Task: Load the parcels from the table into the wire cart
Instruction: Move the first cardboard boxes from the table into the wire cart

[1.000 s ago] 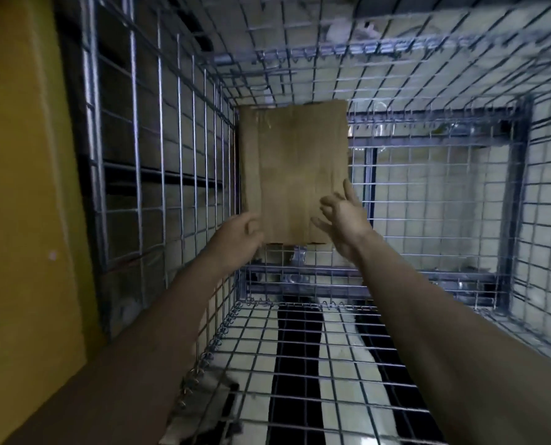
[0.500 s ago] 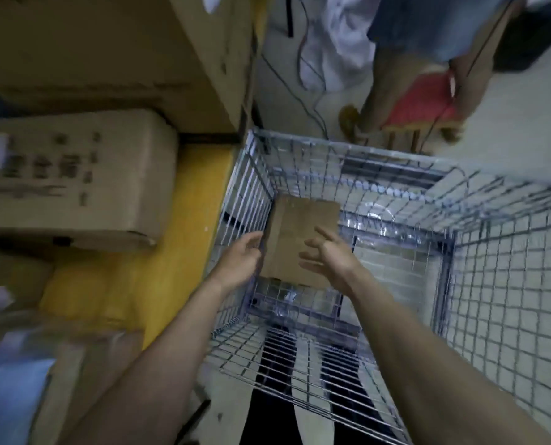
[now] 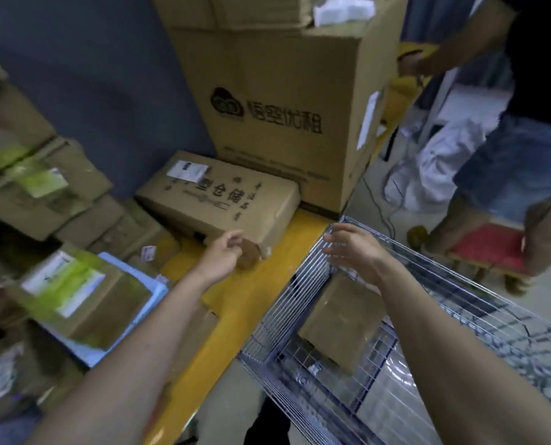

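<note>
one parcel (image 3: pixel 341 319) in one wire cart (image 3: pixel 454 319)

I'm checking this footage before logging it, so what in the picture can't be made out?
- Head view, flat brown cardboard parcel in the silver wire cart: the right hand and forearm cover its upper right corner.
- Green-taped cardboard box at left: motion blur makes its label unreadable.
- Left hand: whether it touches the long printed cardboard box is unclear.

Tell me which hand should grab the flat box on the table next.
Left. The left hand already touches the flat box at its near corner; the right hand hovers open over the cart.
</note>
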